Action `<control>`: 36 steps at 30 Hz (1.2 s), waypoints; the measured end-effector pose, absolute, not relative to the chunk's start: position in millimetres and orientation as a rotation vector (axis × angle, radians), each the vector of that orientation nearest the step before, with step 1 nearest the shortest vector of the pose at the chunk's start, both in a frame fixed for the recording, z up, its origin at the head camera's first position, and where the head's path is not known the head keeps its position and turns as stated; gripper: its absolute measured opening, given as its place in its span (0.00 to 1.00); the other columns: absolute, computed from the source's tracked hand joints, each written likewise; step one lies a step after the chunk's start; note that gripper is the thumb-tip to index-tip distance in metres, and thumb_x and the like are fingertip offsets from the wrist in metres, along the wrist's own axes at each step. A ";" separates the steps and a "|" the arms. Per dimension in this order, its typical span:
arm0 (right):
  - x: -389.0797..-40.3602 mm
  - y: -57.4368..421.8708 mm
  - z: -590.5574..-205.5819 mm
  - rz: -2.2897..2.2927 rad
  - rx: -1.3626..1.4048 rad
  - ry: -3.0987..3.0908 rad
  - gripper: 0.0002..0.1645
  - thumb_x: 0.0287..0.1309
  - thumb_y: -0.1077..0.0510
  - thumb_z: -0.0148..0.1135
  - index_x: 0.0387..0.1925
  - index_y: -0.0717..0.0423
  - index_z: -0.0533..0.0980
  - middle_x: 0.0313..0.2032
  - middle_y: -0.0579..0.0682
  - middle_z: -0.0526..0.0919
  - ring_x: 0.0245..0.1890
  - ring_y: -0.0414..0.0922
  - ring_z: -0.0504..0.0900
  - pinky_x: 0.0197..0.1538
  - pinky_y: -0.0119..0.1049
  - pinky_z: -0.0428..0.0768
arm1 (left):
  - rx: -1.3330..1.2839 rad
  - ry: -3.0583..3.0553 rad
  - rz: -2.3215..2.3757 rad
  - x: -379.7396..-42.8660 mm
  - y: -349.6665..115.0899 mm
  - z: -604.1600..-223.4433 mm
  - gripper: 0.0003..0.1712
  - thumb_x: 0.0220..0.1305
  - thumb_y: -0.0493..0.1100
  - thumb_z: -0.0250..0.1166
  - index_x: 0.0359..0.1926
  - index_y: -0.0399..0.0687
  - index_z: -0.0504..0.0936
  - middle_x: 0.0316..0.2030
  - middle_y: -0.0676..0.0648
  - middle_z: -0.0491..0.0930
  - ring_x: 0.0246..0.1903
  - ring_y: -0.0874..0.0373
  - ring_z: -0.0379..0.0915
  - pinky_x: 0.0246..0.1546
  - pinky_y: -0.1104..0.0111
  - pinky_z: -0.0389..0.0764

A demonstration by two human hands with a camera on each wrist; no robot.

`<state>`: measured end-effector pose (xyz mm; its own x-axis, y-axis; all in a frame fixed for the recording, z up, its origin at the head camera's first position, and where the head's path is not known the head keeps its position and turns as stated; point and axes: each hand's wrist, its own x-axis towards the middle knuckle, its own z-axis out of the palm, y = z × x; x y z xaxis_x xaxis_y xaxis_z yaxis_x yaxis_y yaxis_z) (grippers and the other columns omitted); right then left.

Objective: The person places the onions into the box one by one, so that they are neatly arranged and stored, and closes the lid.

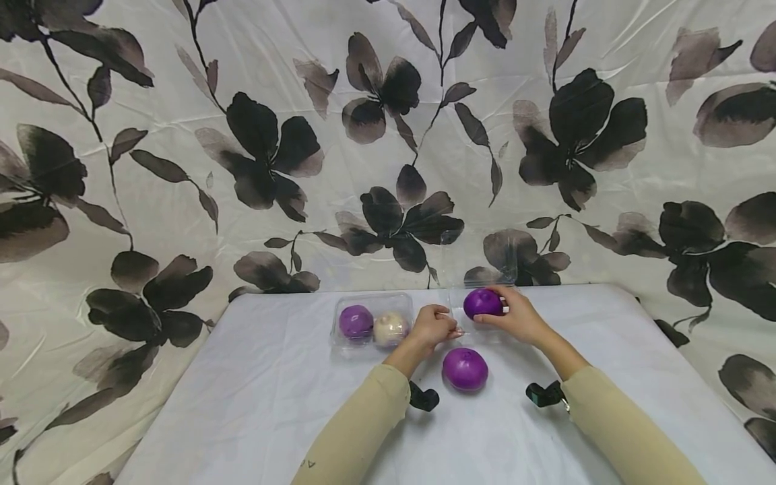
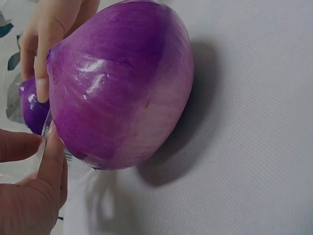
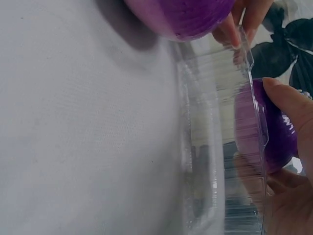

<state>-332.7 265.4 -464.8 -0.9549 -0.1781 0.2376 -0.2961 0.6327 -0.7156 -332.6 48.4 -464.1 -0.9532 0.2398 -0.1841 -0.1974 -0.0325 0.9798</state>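
My right hand (image 1: 518, 315) grips a red onion (image 1: 481, 304), thumb and fingers round its sides, at an open clear plastic clamshell box (image 3: 210, 181). In the right wrist view this onion shows through the box's near wall. With thumb and fingers, my left hand (image 1: 432, 328) pinches the box's left edge, as the left wrist view shows. A second, larger-looking red onion (image 1: 465, 369) lies on the white cloth between my forearms, just in front of the box. The raised lid (image 1: 479, 259) stands at the back.
Left of my left hand sits another clear clamshell box (image 1: 342, 350), holding a purple onion (image 1: 356, 322) and a pale onion (image 1: 391, 329). The white-covered table (image 1: 261, 404) ends at a floral curtain (image 1: 388, 155) behind.
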 end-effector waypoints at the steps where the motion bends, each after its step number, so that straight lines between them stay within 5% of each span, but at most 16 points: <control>1: -334.2 264.9 -465.6 1.223 0.397 -2.713 0.48 0.54 0.48 0.78 0.70 0.65 0.67 0.62 0.67 0.76 0.57 0.65 0.79 0.58 0.58 0.85 | 0.048 1.948 2.059 -332.4 48.3 -464.1 0.29 0.62 0.20 0.57 0.65 0.21 0.66 0.37 0.41 0.73 0.30 0.54 0.84 0.42 0.68 0.91; 9: -341.3 264.2 -466.3 1.220 0.411 -2.758 0.49 0.53 0.46 0.79 0.69 0.65 0.68 0.62 0.67 0.76 0.57 0.65 0.79 0.57 0.57 0.85 | 0.055 1.932 2.070 -333.8 48.2 -463.8 0.28 0.61 0.19 0.55 0.63 0.21 0.66 0.36 0.41 0.73 0.25 0.60 0.81 0.37 0.73 0.90; 36: -352.3 248.6 -466.6 1.181 0.523 -2.892 0.46 0.54 0.51 0.79 0.67 0.69 0.69 0.60 0.70 0.76 0.55 0.65 0.81 0.57 0.55 0.86 | 0.052 1.981 2.052 -332.9 47.8 -465.2 0.27 0.60 0.19 0.58 0.62 0.23 0.68 0.37 0.42 0.73 0.28 0.58 0.79 0.40 0.69 0.91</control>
<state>-352.3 248.6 -466.6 -0.9451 -0.3112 0.0998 -0.2921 0.6673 -0.6852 -332.9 47.8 -465.2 -0.9579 0.2295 -0.1722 -0.1802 -0.0142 0.9835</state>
